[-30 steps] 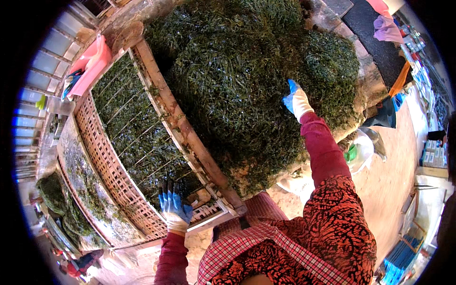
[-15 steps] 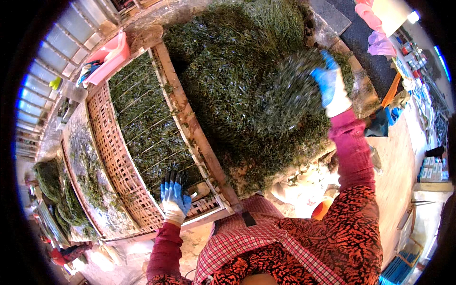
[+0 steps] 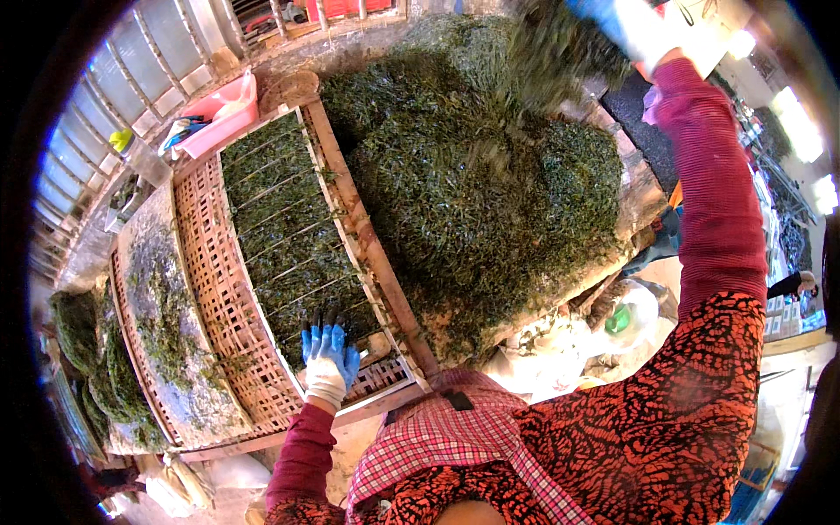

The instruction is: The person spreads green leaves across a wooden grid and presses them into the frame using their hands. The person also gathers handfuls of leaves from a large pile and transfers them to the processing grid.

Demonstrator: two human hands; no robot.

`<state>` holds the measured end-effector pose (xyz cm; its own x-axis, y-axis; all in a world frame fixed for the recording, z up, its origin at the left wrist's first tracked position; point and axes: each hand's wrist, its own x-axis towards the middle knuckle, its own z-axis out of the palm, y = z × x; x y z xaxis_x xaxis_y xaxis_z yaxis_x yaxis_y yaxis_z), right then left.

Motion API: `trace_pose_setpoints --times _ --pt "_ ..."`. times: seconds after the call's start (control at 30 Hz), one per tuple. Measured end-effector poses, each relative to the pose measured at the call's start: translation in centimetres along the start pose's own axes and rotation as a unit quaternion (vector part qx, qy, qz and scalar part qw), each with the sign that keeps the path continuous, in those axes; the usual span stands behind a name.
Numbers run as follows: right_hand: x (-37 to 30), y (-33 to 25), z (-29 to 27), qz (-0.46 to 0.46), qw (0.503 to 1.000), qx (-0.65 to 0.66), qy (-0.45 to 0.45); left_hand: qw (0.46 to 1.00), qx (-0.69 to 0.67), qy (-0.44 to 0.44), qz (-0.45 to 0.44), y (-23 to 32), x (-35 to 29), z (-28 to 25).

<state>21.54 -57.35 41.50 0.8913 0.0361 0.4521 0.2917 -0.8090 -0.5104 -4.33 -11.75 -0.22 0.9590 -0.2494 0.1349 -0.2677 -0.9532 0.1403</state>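
My left hand, in a blue and white glove, lies with fingers stretched over the near end of a layer of dark green leafy strands. That layer fills a long wooden frame with thin cross slats. Raised high at the far right, my right hand wears a matching glove, and a blurred bunch of green strands hangs from it. Its fingers are partly cut off by the picture's edge. Beneath and to the left of this hand spreads a large heap of the same strands.
Left of the frame is a woven lattice, then a board with scattered strands and another green pile. A pink tub stands at the far left. White bags lie below the heap, near my right side.
My right hand has swung up and away from the heap's right part, lifting a bunch of strands. My left hand stays on the frame's near end. The view has shifted slightly.
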Motion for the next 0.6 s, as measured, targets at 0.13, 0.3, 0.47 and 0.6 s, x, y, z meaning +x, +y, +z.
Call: trace_pose_setpoints --times 0.13,0.3,0.47,0.6 --pt "-0.9 2.9 2.1 0.017 0.992 0.124 -0.031 0.990 -0.087 0.099 0.044 3.2 4.7 -4.2" --pt "-3.8 -1.2 2.0 -0.006 0.993 0.032 -0.112 0.942 -0.208 0.246 0.099 5.3 11.5 -9.0" --pt "-7.7 -8.9 0.6 0.026 0.981 -0.094 -0.166 0.831 -0.437 0.321 0.126 11.7 18.4 -16.3" --pt "-8.5 -9.8 0.0 -0.132 0.966 -0.054 -0.215 0.728 -0.600 0.300 0.142 14.4 26.0 -16.4"
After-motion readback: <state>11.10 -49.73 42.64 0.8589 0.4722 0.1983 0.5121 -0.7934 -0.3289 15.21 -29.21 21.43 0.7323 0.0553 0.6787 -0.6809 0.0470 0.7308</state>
